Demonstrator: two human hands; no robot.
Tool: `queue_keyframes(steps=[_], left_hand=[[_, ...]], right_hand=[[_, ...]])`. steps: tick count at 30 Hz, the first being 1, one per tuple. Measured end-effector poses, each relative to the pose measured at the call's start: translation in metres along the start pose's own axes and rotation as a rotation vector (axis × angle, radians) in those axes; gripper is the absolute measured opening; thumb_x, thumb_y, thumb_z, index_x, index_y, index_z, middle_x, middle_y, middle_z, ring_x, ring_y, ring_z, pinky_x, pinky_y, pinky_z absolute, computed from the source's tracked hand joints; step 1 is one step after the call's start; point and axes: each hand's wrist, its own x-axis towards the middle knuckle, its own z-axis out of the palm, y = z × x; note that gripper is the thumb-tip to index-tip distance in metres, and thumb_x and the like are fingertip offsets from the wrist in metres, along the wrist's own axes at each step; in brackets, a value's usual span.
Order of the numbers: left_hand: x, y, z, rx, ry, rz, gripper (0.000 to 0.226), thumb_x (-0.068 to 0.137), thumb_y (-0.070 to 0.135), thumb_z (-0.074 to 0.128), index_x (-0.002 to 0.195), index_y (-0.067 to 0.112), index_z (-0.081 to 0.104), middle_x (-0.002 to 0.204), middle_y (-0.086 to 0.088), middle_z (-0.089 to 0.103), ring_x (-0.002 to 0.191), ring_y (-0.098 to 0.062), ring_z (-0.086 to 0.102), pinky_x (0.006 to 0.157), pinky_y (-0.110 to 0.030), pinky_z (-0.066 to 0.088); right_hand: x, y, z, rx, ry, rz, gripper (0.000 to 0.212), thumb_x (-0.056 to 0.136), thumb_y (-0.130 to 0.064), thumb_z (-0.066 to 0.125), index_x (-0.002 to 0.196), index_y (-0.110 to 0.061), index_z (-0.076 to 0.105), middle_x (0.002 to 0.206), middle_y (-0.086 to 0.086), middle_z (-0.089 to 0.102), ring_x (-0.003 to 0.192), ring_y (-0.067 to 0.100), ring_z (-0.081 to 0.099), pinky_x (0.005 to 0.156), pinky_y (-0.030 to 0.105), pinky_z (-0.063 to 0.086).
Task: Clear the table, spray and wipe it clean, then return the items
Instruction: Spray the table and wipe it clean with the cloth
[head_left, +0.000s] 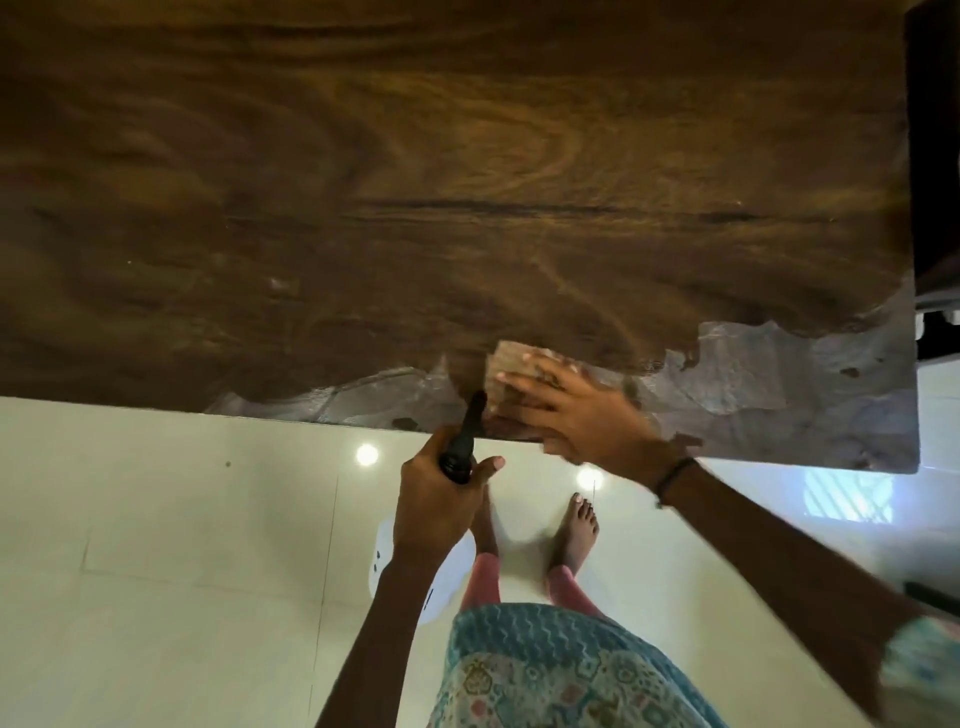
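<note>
A dark wooden table (415, 182) with swirling grain fills the upper view; its top is bare. My right hand (571, 415) lies flat with straight fingers on a brownish cloth (511, 364), pressing it on the table near the front edge. My left hand (436, 499) grips a spray bottle just off the table edge; its black nozzle (470, 421) points at the table, and its white body (447, 571) hangs below my wrist, mostly hidden by my arm.
The table's front right corner (805, 395) shows a grey, worn patch where the finish has peeled. A dark object (935, 156) stands beyond the right edge. Glossy white floor tiles (156, 519) and my bare feet (576, 525) lie below.
</note>
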Motion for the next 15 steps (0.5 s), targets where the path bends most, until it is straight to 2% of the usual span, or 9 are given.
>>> queue_keyframes(steps=[2,5,8,11,15], left_hand=[[0.001,-0.004,-0.007,-0.002,-0.018,-0.003,0.025,0.070,0.030,0.080,0.077,0.019,0.059,0.058,0.012,0.058,0.055,0.002,0.056,0.053,-0.003,0.039],[0.004,-0.011,-0.017,-0.011,-0.045,0.008,0.027,0.071,0.031,0.079,0.088,0.018,0.063,0.059,0.012,0.058,0.056,0.000,0.057,0.055,-0.002,0.040],[0.006,-0.021,-0.027,-0.002,-0.049,0.030,0.029,0.071,0.032,0.079,0.092,0.017,0.064,0.062,0.009,0.060,0.058,-0.010,0.058,0.057,-0.006,0.041],[0.008,-0.030,-0.036,-0.008,-0.038,0.032,0.028,0.071,0.031,0.079,0.090,0.016,0.064,0.064,0.002,0.062,0.060,-0.013,0.057,0.057,-0.008,0.042],[0.010,-0.042,-0.048,0.008,-0.002,0.026,0.028,0.070,0.028,0.081,0.082,0.009,0.064,0.071,-0.009,0.067,0.058,-0.021,0.057,0.056,-0.017,0.043]], right_hand=[[-0.027,0.025,-0.001,0.006,0.044,0.078,0.068,0.076,-0.029,0.075,0.137,-0.025,0.045,0.145,0.008,0.045,0.133,0.040,0.039,0.098,0.055,0.047],[-0.025,0.051,-0.009,0.079,0.022,0.318,0.060,0.092,-0.031,0.056,0.144,-0.031,0.026,0.156,0.004,0.023,0.144,0.035,0.017,0.105,0.056,0.038],[0.026,0.035,-0.015,0.154,0.131,0.504,0.055,0.095,-0.031,0.050,0.145,-0.030,0.030,0.158,0.001,0.018,0.146,0.030,0.010,0.112,0.051,0.031],[0.078,-0.002,-0.016,0.149,0.133,0.460,0.055,0.094,-0.034,0.049,0.145,-0.034,0.028,0.159,-0.003,0.016,0.146,0.029,0.008,0.108,0.051,0.037],[0.080,-0.042,-0.001,0.061,-0.021,0.208,0.061,0.093,-0.039,0.050,0.147,-0.038,0.022,0.159,-0.002,0.017,0.146,0.032,0.008,0.109,0.052,0.036]])
